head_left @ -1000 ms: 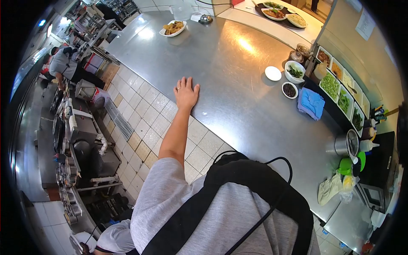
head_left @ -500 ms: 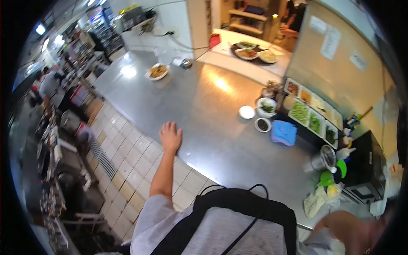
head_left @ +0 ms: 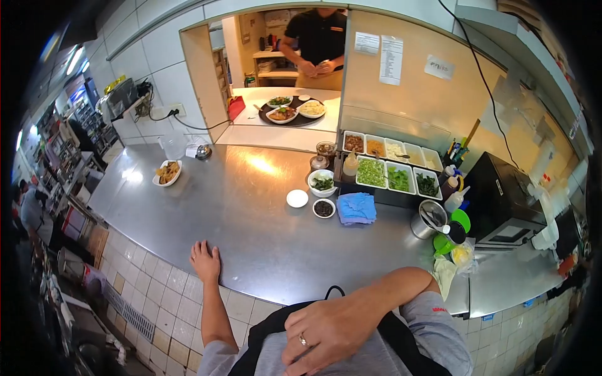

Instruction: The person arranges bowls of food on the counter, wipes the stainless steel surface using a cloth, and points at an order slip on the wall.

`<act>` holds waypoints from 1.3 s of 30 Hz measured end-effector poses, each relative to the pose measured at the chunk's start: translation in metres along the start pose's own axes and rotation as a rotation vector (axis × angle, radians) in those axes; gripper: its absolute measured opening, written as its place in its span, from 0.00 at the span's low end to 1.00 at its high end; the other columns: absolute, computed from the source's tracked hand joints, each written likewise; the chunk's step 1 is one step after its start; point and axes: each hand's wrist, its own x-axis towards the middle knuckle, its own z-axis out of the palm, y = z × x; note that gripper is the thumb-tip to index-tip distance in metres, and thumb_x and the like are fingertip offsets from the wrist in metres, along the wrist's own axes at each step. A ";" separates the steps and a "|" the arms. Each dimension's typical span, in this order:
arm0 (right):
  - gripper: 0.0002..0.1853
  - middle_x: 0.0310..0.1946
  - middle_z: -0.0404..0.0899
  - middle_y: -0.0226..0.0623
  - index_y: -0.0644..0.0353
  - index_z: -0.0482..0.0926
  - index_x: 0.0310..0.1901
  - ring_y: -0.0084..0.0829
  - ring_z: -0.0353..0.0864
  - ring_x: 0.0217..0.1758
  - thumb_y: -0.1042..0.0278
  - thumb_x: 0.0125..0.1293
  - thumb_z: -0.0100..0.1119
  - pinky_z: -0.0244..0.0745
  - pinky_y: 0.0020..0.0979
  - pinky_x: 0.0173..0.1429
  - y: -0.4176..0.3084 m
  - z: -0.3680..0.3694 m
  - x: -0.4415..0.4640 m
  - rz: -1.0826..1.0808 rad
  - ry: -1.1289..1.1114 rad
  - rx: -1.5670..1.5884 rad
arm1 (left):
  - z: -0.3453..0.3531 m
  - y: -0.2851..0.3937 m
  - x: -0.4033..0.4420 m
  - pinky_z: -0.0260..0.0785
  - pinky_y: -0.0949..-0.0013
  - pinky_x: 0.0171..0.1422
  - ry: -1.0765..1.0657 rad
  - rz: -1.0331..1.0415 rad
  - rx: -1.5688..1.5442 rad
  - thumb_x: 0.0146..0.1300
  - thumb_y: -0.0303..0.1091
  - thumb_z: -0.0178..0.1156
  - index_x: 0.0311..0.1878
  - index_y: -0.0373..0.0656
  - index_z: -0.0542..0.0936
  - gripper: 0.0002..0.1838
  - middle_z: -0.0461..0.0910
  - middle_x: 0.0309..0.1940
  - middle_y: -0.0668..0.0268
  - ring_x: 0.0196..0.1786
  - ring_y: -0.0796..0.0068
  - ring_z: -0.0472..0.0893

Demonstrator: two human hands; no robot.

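Observation:
My left hand (head_left: 205, 261) rests on the front edge of the steel counter (head_left: 251, 238), its fingers spread and nothing held. Against my chest, over the grey shirt and black strap (head_left: 263, 332), lies my right hand (head_left: 326, 329) with a ring on one finger. Its fingers curl inward, and whatever they may hold is hidden beneath. Nearest on the counter are a white lid or small dish (head_left: 297, 198), a small bowl of dark bits (head_left: 324, 208), a white bowl with greens (head_left: 322, 182) and a folded blue cloth (head_left: 356, 207).
Topping trays (head_left: 371, 172) line the back, beside a steel pot (head_left: 429, 219) and a black microwave (head_left: 505, 200). A bowl of food (head_left: 167, 173) stands at left. In the hatch, a dark tray (head_left: 295, 120) carries several dishes; a person (head_left: 316, 44) stands behind it.
My view has swung to the right. My right hand has come up from the lower right onto my chest. My left hand still rests on the counter edge.

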 end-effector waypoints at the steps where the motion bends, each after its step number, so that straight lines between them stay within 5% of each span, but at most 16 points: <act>1: 0.16 0.38 0.76 0.35 0.60 0.75 0.51 0.35 0.75 0.37 0.66 0.63 0.57 0.68 0.35 0.42 0.001 0.001 0.002 -0.008 -0.021 -0.021 | -0.003 0.001 0.000 0.48 0.50 0.71 -0.013 -0.007 -0.005 0.61 0.46 0.55 0.60 0.45 0.71 0.26 0.65 0.64 0.57 0.69 0.56 0.60; 5: 0.14 0.34 0.76 0.34 0.60 0.76 0.49 0.34 0.75 0.35 0.67 0.63 0.56 0.68 0.34 0.40 -0.001 0.000 0.008 0.023 -0.089 -0.049 | -0.001 0.000 0.001 0.48 0.50 0.71 0.000 0.000 -0.013 0.61 0.46 0.56 0.60 0.45 0.72 0.26 0.66 0.64 0.57 0.69 0.57 0.60; 11: 0.09 0.31 0.78 0.44 0.62 0.79 0.38 0.44 0.76 0.33 0.69 0.67 0.50 0.70 0.38 0.36 -0.008 -0.005 0.033 -0.002 0.031 0.110 | 0.003 -0.003 -0.001 0.48 0.50 0.71 0.000 0.016 -0.002 0.62 0.46 0.55 0.60 0.44 0.72 0.25 0.66 0.64 0.57 0.69 0.56 0.60; 14: 0.15 0.33 0.76 0.36 0.59 0.77 0.50 0.35 0.76 0.36 0.65 0.63 0.56 0.71 0.33 0.44 0.005 -0.006 0.016 0.088 0.059 -0.025 | 0.000 0.000 0.000 0.49 0.49 0.71 -0.005 0.015 0.006 0.63 0.46 0.55 0.60 0.43 0.72 0.25 0.66 0.64 0.56 0.69 0.56 0.60; 16: 0.18 0.46 0.78 0.37 0.55 0.75 0.57 0.34 0.78 0.43 0.63 0.67 0.54 0.73 0.31 0.49 0.026 -0.019 -0.005 0.235 0.126 0.011 | 0.000 -0.001 -0.001 0.49 0.49 0.71 -0.001 0.018 0.010 0.63 0.45 0.54 0.59 0.43 0.72 0.25 0.66 0.64 0.56 0.69 0.55 0.59; 20: 0.19 0.51 0.75 0.43 0.54 0.76 0.55 0.40 0.77 0.50 0.57 0.66 0.54 0.72 0.34 0.56 0.079 -0.007 -0.096 1.142 0.397 -0.154 | 0.004 -0.006 0.001 0.51 0.48 0.69 0.038 0.055 0.009 0.61 0.44 0.56 0.58 0.42 0.73 0.24 0.67 0.63 0.55 0.67 0.54 0.62; 27: 0.29 0.66 0.60 0.46 0.51 0.68 0.62 0.47 0.57 0.70 0.50 0.60 0.58 0.50 0.54 0.69 0.122 0.110 -0.184 1.642 0.251 -1.007 | 0.001 -0.036 0.055 0.66 0.55 0.55 0.053 0.187 -0.298 0.56 0.37 0.58 0.46 0.38 0.79 0.17 0.76 0.46 0.51 0.50 0.49 0.73; 30: 0.31 0.68 0.57 0.46 0.52 0.66 0.64 0.45 0.51 0.73 0.55 0.59 0.58 0.43 0.57 0.71 0.146 0.133 -0.183 1.746 0.207 -1.170 | 0.006 -0.065 0.110 0.68 0.59 0.53 -0.020 -0.087 -0.557 0.59 0.38 0.58 0.49 0.38 0.78 0.18 0.76 0.47 0.50 0.50 0.55 0.75; 31: 0.31 0.68 0.57 0.45 0.51 0.65 0.65 0.46 0.53 0.72 0.57 0.58 0.58 0.43 0.56 0.71 0.145 0.131 -0.176 1.762 0.235 -1.168 | 0.032 -0.093 0.134 0.72 0.62 0.42 0.080 -0.048 -0.476 0.60 0.36 0.58 0.50 0.36 0.77 0.18 0.78 0.42 0.53 0.40 0.60 0.80; 33: 0.31 0.68 0.57 0.45 0.51 0.65 0.65 0.46 0.53 0.72 0.60 0.58 0.58 0.43 0.55 0.71 0.147 0.130 -0.172 1.739 0.225 -1.179 | 0.059 -0.126 0.184 0.74 0.67 0.29 -0.016 -0.454 -0.839 0.62 0.34 0.55 0.51 0.33 0.76 0.17 0.79 0.37 0.56 0.24 0.68 0.80; 35: 0.30 0.68 0.57 0.44 0.51 0.65 0.65 0.46 0.53 0.72 0.61 0.58 0.57 0.43 0.54 0.72 0.147 0.128 -0.164 1.739 0.235 -1.195 | 0.056 -0.134 0.223 0.74 0.71 0.21 0.051 -0.601 -1.013 0.63 0.32 0.53 0.52 0.31 0.74 0.17 0.79 0.33 0.57 0.14 0.73 0.75; 39: 0.29 0.68 0.58 0.42 0.51 0.67 0.64 0.46 0.54 0.72 0.63 0.58 0.57 0.42 0.53 0.72 0.149 0.127 -0.151 1.760 0.288 -1.191 | 0.062 -0.135 0.295 0.76 0.70 0.22 -0.038 -0.703 -1.079 0.63 0.35 0.54 0.57 0.34 0.70 0.22 0.78 0.34 0.57 0.19 0.70 0.78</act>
